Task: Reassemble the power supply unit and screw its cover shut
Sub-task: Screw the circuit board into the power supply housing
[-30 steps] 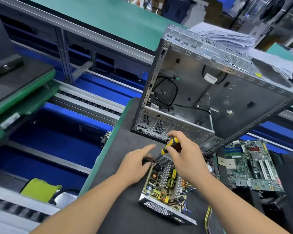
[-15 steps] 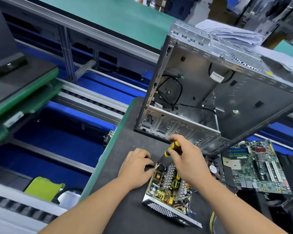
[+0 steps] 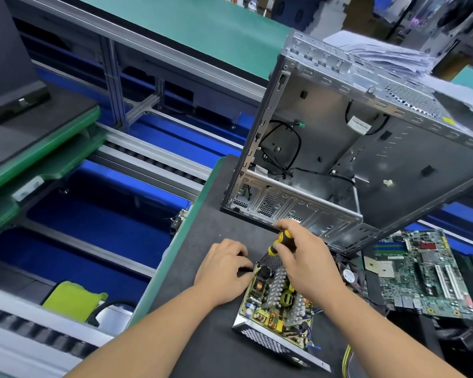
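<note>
while open on the desk [image 3: 202,336]: power supply unit [image 3: 277,306] lies uncovered, long axis running away from the person
right hand [image 3: 309,264]: nearer, over its far end, fingers wrapped round screwdriver [image 3: 280,241]
left hand [image 3: 221,268]: curled at far-left corner, grip unclear

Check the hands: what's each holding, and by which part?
Right hand grips the screwdriver by its yellow-and-black handle. Left hand rests curled against the far left edge of the open power supply; whether it pinches anything cannot be told.

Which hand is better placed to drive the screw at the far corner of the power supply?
The right hand: it grips the screwdriver above that corner. The left hand steadies the power supply.
</note>
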